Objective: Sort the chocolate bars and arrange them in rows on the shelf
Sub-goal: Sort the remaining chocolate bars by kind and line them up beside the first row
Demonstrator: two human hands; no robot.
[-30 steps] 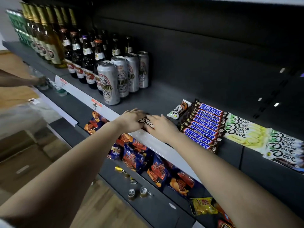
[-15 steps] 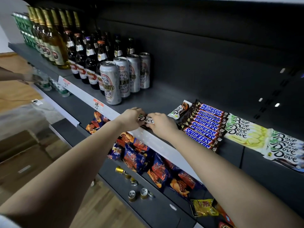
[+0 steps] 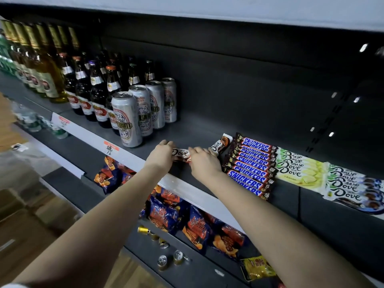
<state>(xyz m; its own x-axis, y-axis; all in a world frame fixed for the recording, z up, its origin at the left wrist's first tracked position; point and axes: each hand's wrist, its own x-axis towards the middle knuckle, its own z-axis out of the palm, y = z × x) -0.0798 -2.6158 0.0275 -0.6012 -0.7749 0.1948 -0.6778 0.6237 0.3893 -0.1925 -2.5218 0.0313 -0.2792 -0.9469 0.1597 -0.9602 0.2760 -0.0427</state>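
Dark shelf (image 3: 197, 129), Snickers row (image 3: 251, 165), Dove bars (image 3: 299, 169), cans (image 3: 126, 117)

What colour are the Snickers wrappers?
Snickers wrappers: dark brown, blue-and-white logo; head view shows it.

A shop: dark shelves (image 3: 193, 129) edged with a price-label strip (image 3: 87, 132) carry beer bottles (image 3: 97, 90) and cans (image 3: 126, 117) at 10 o'clock, rowed chocolate bars (image 3: 249, 165) at 3 o'clock and snack bags (image 3: 195, 227) at 6 o'clock.

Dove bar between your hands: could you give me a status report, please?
Left hand, right hand: each grips one end. Dove bar at shelf front. Snickers row close on the right.
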